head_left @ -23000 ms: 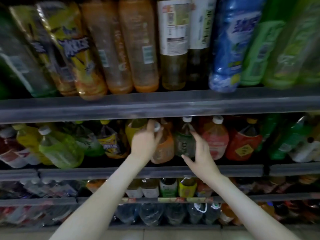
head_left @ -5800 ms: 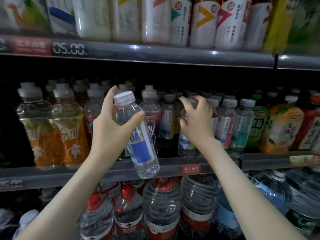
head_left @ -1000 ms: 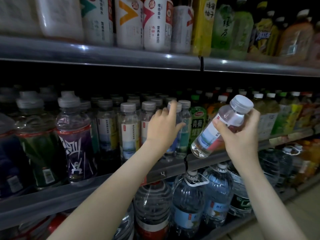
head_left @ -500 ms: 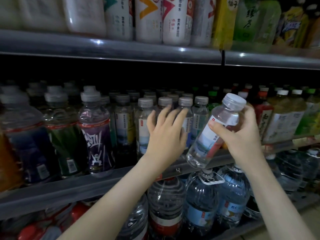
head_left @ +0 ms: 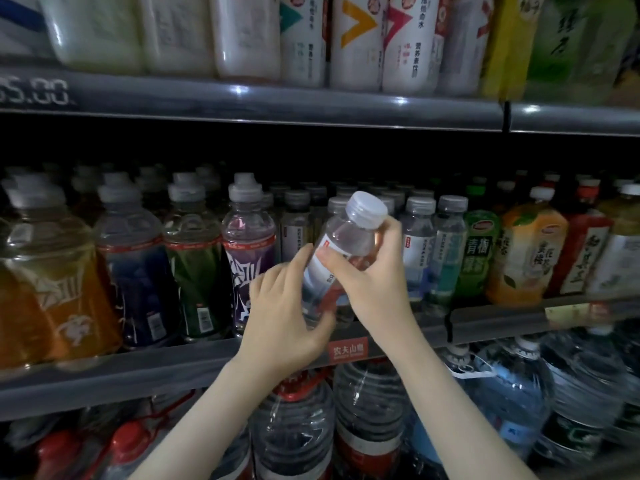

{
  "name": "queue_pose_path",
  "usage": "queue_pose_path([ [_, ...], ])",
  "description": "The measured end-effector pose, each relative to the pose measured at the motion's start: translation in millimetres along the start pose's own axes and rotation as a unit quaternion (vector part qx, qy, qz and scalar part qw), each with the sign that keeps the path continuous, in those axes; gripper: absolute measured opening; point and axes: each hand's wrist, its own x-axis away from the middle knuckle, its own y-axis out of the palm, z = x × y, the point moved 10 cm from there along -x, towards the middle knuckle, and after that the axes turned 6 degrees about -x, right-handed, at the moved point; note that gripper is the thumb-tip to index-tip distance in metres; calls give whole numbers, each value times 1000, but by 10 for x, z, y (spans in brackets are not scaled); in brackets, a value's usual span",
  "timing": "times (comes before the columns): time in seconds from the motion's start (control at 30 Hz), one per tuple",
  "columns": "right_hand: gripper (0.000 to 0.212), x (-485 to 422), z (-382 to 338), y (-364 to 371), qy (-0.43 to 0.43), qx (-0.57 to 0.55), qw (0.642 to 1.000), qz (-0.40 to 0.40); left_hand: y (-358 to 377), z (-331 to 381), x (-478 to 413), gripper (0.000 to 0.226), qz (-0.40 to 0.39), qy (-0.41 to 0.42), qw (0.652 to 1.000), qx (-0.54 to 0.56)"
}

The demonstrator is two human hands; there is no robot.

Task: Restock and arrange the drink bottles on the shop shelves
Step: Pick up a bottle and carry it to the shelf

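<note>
Aslant, water bottle (head_left: 348, 239), cap (head_left: 367, 206) up-right, left hand (head_left: 284, 315) fingers curled round base, right hand (head_left: 375, 284) fingers round shoulder.

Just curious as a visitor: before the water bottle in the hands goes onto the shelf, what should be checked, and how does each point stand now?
1. Grip: right hand holds the water bottle near its neck, left hand holds its lower part: ok.
2. Cap on: ok.
3. Bottle upright: not ok, it is tilted, cap toward the right.
4. Free slot on the middle shelf: cannot tell, the hands hide it.
5. Right section: similar grey-capped bottles stand just behind: ok.
</note>
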Motion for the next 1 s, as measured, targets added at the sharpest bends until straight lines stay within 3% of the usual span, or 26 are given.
queue_pose_path([
  [0.1, 52, -5, 5, 160, 18, 3, 998, -63, -42, -39, -60, 81, -9, -72, 997, 39],
  [0.17, 39, -34, -42, 178, -6, 15, 994, -106, -78, -95, -40, 67, 9, -127, 990, 54],
  [0.23, 40, -165, -104, 61, -72, 109, 989, -74, -103, -180, 26, 53, 38, -175, 979, 93],
  [0.3, 59, -309, -56, 32, -117, 328, 936, -49, -151, -276, 90, 49, 67, -212, 966, 130],
  [0.37, 77, -365, 233, 109, -78, 529, 840, -88, -253, -362, 120, 50, 99, -229, 957, 149],
  [0.4, 81, -330, 384, 148, -59, 570, 811, -117, -308, -398, 133, 49, 113, -234, 953, 156],
  [0.47, 78, -229, 493, 216, -75, 565, 811, -135, -406, -459, 170, 47, 134, -242, 946, 168],
  [0.67, 70, -61, 385, 352, -54, 474, 862, -171, -662, -646, 333, 44, 206, -258, 923, 197],
  [0.77, 74, 195, 167, 460, -163, 448, 865, -154, -791, -705, 408, 42, 234, -256, 918, 192],
  [0.83, 57, 331, 169, 491, -191, 423, 872, -153, -885, -720, 460, 42, 251, -252, 916, 186],
  [0.93, 45, 630, 249, 665, -261, 440, 835, -203, -1006, -738, 525, 49, 268, -247, 916, 169],
  [1.0, 45, 768, 274, 670, -336, 438, 816, -174, -1026, -764, 547, 47, 263, -244, 920, 158],
])
